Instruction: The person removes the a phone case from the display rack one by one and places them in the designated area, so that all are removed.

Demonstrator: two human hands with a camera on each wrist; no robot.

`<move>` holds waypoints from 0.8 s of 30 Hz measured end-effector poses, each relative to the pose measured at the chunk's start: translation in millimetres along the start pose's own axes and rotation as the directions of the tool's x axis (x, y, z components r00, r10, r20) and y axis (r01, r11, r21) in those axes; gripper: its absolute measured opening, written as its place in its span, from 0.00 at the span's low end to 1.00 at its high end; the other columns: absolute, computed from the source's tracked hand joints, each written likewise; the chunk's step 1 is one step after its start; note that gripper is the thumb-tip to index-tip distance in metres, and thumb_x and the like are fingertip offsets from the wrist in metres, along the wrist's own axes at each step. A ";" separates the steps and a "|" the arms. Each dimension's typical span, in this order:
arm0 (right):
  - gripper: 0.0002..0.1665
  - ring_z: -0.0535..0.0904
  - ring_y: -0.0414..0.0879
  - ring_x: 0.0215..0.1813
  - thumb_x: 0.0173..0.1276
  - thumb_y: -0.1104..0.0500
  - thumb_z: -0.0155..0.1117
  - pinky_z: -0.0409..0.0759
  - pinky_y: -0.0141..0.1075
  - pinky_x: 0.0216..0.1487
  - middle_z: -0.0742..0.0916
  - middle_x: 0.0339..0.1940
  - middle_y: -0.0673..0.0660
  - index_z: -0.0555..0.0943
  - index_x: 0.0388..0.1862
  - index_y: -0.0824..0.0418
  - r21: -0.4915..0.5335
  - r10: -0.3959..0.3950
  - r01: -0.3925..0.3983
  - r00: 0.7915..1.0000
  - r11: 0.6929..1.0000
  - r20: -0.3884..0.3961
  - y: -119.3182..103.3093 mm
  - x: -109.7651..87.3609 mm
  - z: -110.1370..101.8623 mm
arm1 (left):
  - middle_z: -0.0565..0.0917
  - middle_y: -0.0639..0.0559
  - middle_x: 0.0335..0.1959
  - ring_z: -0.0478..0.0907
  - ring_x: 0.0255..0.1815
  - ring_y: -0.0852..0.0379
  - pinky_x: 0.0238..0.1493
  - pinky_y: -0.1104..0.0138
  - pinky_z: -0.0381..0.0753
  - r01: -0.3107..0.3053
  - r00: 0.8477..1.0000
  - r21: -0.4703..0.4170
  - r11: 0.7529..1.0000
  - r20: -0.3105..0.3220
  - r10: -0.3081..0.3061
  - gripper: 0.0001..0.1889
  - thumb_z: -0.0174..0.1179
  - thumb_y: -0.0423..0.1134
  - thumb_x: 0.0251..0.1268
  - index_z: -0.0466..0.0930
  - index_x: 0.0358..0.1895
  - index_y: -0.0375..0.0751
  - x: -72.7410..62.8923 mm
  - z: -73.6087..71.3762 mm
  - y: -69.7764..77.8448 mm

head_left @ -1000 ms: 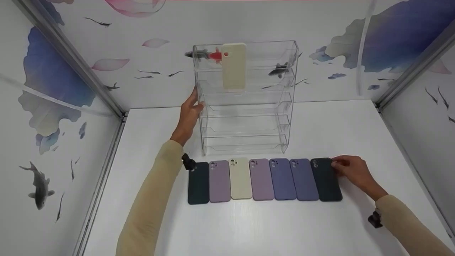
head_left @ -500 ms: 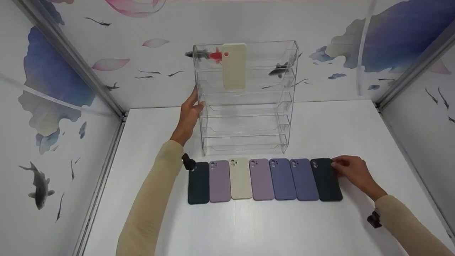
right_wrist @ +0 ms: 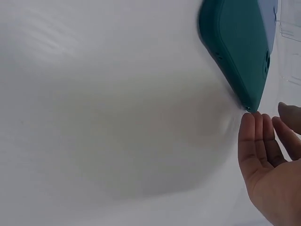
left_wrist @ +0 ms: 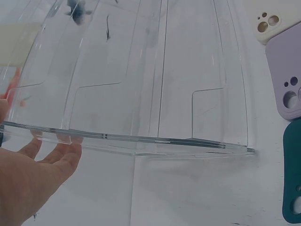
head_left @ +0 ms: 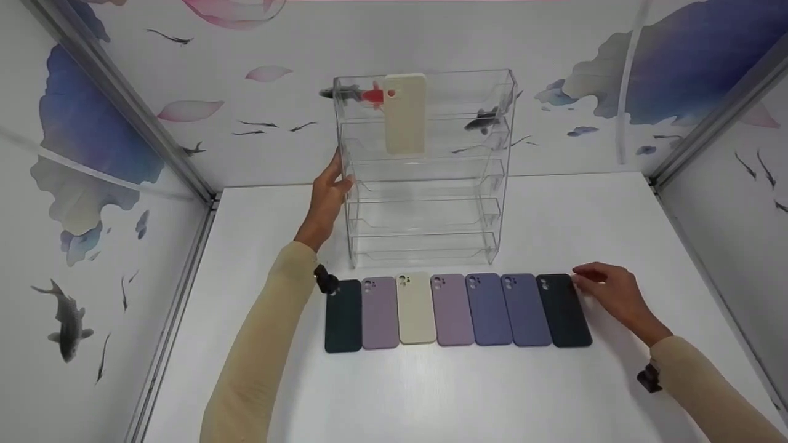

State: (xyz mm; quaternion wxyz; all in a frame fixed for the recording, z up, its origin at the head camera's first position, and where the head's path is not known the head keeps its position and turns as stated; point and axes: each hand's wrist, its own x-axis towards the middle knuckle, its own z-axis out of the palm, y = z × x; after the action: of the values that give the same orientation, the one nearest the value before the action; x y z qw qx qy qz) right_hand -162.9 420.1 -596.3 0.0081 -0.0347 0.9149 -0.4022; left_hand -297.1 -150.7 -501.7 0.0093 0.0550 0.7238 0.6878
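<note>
My left hand point(head_left: 327, 200) grips the left side of a clear acrylic display rack point(head_left: 425, 240), thumb at the front edge and fingers along the outer side. In the left wrist view, those fingers point(left_wrist: 66, 153) lie against the clear side wall. A cream phone case point(head_left: 405, 117) stands upright high in the rack. At the right end of a row of phone cases lies a dark green phone case point(head_left: 564, 311). My right hand point(head_left: 612, 292) is at its upper right corner, fingers loosely bent and pinching nothing. In the right wrist view, its fingertips point(right_wrist: 256, 117) are by the case's corner; contact is unclear.
Before the rack, the row also has a dark green case point(head_left: 343, 317) at the left end, light purple cases point(head_left: 380, 314), a cream case point(head_left: 417, 311) and blue-purple cases point(head_left: 489, 311). White patterned panels point(head_left: 265, 37) enclose the white table point(head_left: 431, 400).
My right hand has lifted slightly and its fingers have loosened from the corner of the right-end dark green phone case. My left hand and the rack stay in place.
</note>
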 end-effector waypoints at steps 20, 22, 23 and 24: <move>0.18 0.82 0.31 0.56 0.75 0.61 0.79 0.74 0.17 0.58 0.91 0.58 0.63 0.90 0.61 0.63 0.016 -0.186 0.187 0.981 0.982 -0.062 -54.4 9.2 -6.3 | 0.55 0.57 0.92 0.47 0.92 0.51 0.85 0.45 0.60 0.024 1.000 -0.004 1.000 -0.008 -0.024 0.36 0.49 0.42 0.90 0.48 0.92 0.66 0.2 0.8 1.4; 0.19 0.80 0.27 0.56 0.75 0.60 0.79 0.73 0.16 0.58 0.91 0.59 0.63 0.90 0.62 0.62 0.015 -0.180 0.181 0.982 0.983 -0.060 -60.6 10.1 -8.6 | 0.55 0.57 0.92 0.47 0.92 0.50 0.85 0.44 0.60 0.026 1.000 0.001 1.000 -0.009 -0.026 0.36 0.50 0.42 0.90 0.48 0.92 0.66 0.5 0.7 0.9; 0.19 0.79 0.25 0.56 0.76 0.59 0.78 0.73 0.16 0.58 0.91 0.59 0.63 0.89 0.62 0.61 0.013 -0.175 0.176 0.983 0.984 -0.057 -63.9 10.4 -9.9 | 0.55 0.57 0.92 0.48 0.92 0.50 0.85 0.44 0.60 0.027 1.000 0.001 1.000 -0.010 -0.027 0.36 0.50 0.43 0.90 0.48 0.92 0.66 0.5 0.6 0.8; 0.19 0.78 0.24 0.56 0.76 0.58 0.79 0.73 0.17 0.58 0.90 0.59 0.63 0.89 0.62 0.61 0.012 -0.172 0.173 0.984 0.985 -0.057 -67.0 10.7 -11.2 | 0.55 0.57 0.92 0.48 0.92 0.51 0.85 0.43 0.60 0.027 1.000 0.002 1.000 -0.009 -0.027 0.36 0.50 0.43 0.90 0.48 0.92 0.67 0.3 0.4 0.7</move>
State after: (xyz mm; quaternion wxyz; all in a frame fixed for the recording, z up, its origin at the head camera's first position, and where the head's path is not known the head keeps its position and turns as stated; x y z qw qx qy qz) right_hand -170.3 382.5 -539.2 -0.0519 -0.1024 0.9049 -0.4099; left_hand -297.3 -150.2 -501.0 0.0154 0.0420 0.7253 0.6870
